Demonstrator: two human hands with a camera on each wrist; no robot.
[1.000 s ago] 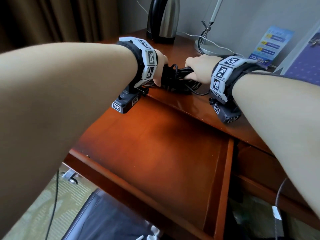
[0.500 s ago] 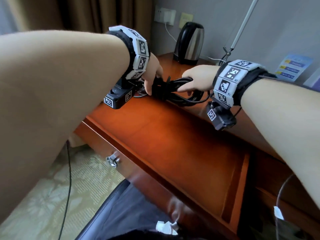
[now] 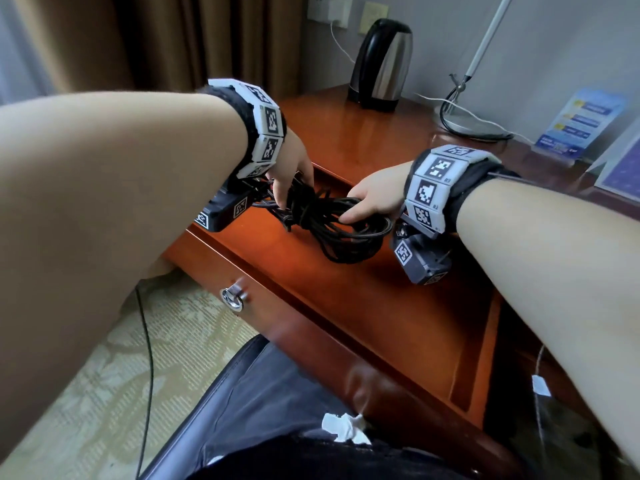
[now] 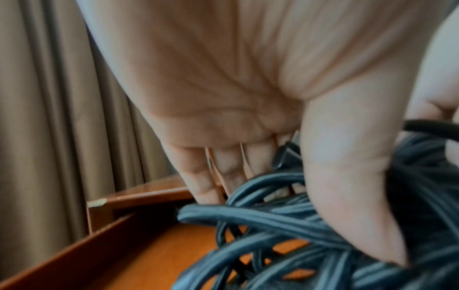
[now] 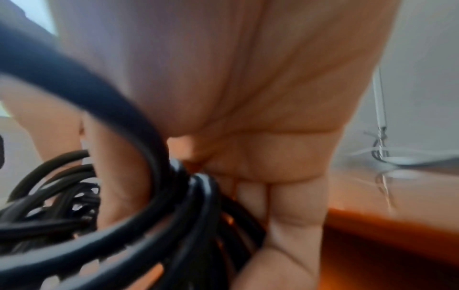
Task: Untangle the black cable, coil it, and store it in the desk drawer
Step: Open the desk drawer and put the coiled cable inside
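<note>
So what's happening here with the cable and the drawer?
A person is holding a coiled black cable with both hands over the open drawer of a wooden desk. The left hand grips the bundled end, and the right hand grips the loops on the other side. The coil hangs low over the drawer; whether it touches the bottom is unclear. A kettle and a lamp base stand on the desk behind.

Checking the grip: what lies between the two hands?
Only the coiled black cable, gripped by the left hand and right hand over the open drawer; head view.
</note>
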